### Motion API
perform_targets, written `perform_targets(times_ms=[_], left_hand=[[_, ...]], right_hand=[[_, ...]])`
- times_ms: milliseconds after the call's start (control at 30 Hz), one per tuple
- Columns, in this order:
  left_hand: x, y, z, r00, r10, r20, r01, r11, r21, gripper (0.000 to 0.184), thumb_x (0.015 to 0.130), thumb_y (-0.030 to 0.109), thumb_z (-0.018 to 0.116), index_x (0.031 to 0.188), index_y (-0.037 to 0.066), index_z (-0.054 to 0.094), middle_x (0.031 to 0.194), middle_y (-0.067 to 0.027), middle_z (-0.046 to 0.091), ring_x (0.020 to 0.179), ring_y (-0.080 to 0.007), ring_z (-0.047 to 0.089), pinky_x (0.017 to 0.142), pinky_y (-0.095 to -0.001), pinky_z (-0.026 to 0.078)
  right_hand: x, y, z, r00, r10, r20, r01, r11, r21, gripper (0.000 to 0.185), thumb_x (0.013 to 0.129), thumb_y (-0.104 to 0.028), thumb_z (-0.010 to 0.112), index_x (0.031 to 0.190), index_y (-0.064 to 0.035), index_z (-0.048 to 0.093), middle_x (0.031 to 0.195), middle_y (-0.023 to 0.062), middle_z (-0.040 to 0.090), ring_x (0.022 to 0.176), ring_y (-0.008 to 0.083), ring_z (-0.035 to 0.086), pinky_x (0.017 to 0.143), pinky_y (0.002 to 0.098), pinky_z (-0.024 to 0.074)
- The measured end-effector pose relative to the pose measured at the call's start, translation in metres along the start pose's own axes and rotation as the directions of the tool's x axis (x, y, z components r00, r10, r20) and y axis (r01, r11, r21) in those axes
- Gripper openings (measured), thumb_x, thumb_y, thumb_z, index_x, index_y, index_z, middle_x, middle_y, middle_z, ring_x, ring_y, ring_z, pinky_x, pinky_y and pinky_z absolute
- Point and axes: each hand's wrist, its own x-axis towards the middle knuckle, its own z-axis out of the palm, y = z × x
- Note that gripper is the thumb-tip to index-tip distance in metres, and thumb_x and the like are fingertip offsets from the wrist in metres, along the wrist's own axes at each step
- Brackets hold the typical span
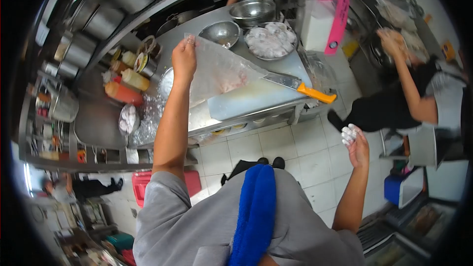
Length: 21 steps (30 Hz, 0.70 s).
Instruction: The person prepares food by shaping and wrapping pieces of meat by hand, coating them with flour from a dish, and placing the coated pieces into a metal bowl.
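My left hand (184,60) is raised over the worktop, its fingers closed on the top corner of a clear plastic bag (212,64). The bag hangs slantwise over a white cutting board (231,106); pinkish matter shows in or behind its lower part. A knife (315,92) with an orange handle lies on the board, the handle jutting past the right edge. Out to the right, away from the counter, my right hand (358,149) is held up. White powder coats its loosely curled fingers, and I see nothing in them.
Behind the board stand a steel bowl (219,34), a bowl of white-coated pieces (271,42) and a larger steel bowl (253,12). Squeeze bottles (123,92) and a small bowl of white pieces (129,119) are at left. A co-worker (419,93) works at right.
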Motion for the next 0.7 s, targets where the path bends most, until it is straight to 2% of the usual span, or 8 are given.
perform_targets(times_ms=[33,100,200,233,300,400,600,700], left_hand=[[0.006,-0.014,0.005,0.983,0.18,-0.017,-0.18,0.983,0.029,0.029,0.097,0.024,0.049,0.089,0.002,0.066,0.084,-0.0139,0.068,0.08,-0.0285,0.064,0.072,-0.0378,0.048],[0.021,-0.031,-0.002,0.914,0.335,0.227,-0.403,0.702,0.587,0.032,0.095,0.021,0.043,0.106,0.004,0.068,0.107,-0.0132,0.068,0.098,-0.0319,0.064,0.086,-0.0394,0.049],[0.055,-0.078,0.005,0.895,0.367,0.252,-0.444,0.786,0.431,0.03,0.095,0.017,0.047,0.11,0.001,0.067,0.109,-0.0162,0.068,0.102,-0.0287,0.064,0.089,-0.0376,0.049],[0.049,-0.064,0.012,0.977,0.171,0.124,-0.183,0.979,0.086,0.031,0.096,0.021,0.05,0.11,0.0,0.067,0.108,-0.0154,0.068,0.099,-0.0242,0.064,0.088,-0.0346,0.048],[0.05,-0.056,0.015,0.978,0.044,0.206,-0.027,0.996,-0.085,0.031,0.096,0.025,0.053,0.104,-0.003,0.064,0.097,-0.0117,0.066,0.087,-0.0189,0.058,0.081,-0.0316,0.046],[0.022,-0.029,0.017,0.931,0.193,0.311,-0.229,0.97,0.085,0.03,0.096,0.024,0.055,0.101,-0.006,0.056,0.089,-0.0134,0.061,0.081,-0.0208,0.052,0.078,-0.0324,0.045],[-0.055,0.049,0.006,0.895,0.048,0.442,-0.184,0.945,0.269,0.032,0.091,0.019,0.063,0.113,-0.005,0.057,0.105,-0.0192,0.061,0.096,-0.029,0.058,0.089,-0.0371,0.044],[-0.091,0.125,0.03,0.883,0.361,0.3,-0.468,0.705,0.533,0.042,0.086,0.016,0.068,0.123,-0.001,0.055,0.126,-0.0184,0.055,0.117,-0.0355,0.051,0.102,-0.0427,0.038]], right_hand=[[-0.009,-0.001,0.0,0.995,0.018,-0.097,-0.019,1.0,-0.011,0.029,0.099,-0.013,0.043,0.125,-0.0014,0.051,0.11,0.0143,0.064,0.095,0.02,0.065,0.08,0.0312,0.0527],[-0.035,0.003,0.0,0.993,-0.075,-0.091,0.074,0.997,-0.01,0.03,0.099,-0.014,0.044,0.124,-0.0015,0.052,0.11,0.0141,0.064,0.095,0.0216,0.065,0.083,0.0342,0.0533],[-0.075,0.005,-0.017,0.987,-0.058,-0.15,0.057,0.998,-0.011,0.028,0.099,-0.015,0.046,0.123,-0.0026,0.054,0.107,0.0125,0.065,0.095,0.0205,0.065,0.083,0.0357,0.0536],[-0.09,0.002,-0.023,0.978,-0.041,-0.204,0.046,0.999,0.019,0.028,0.098,-0.017,0.049,0.122,-0.0042,0.055,0.106,0.0114,0.066,0.095,0.0203,0.065,0.081,0.0339,0.0533],[-0.109,0.003,-0.04,0.932,-0.037,-0.359,0.048,0.999,0.021,0.028,0.097,-0.018,0.051,0.121,-0.0047,0.055,0.106,0.0109,0.066,0.095,0.0203,0.065,0.081,0.0331,0.0529],[-0.134,0.009,-0.082,0.864,0.0,-0.504,0.037,0.997,0.063,0.028,0.096,-0.02,0.053,0.12,-0.0055,0.056,0.107,0.01,0.066,0.095,0.02,0.065,0.081,0.0309,0.0519],[-0.192,0.018,-0.196,0.797,-0.048,-0.602,0.15,0.981,0.121,0.027,0.097,-0.019,0.049,0.12,-0.0047,0.055,0.108,0.0109,0.066,0.096,0.0212,0.065,0.08,0.0321,0.0527],[-0.195,0.003,-0.263,0.749,-0.042,-0.661,0.177,0.974,0.138,0.027,0.098,-0.018,0.047,0.12,-0.0041,0.055,0.108,0.0116,0.066,0.096,0.022,0.065,0.08,0.0331,0.0533]])
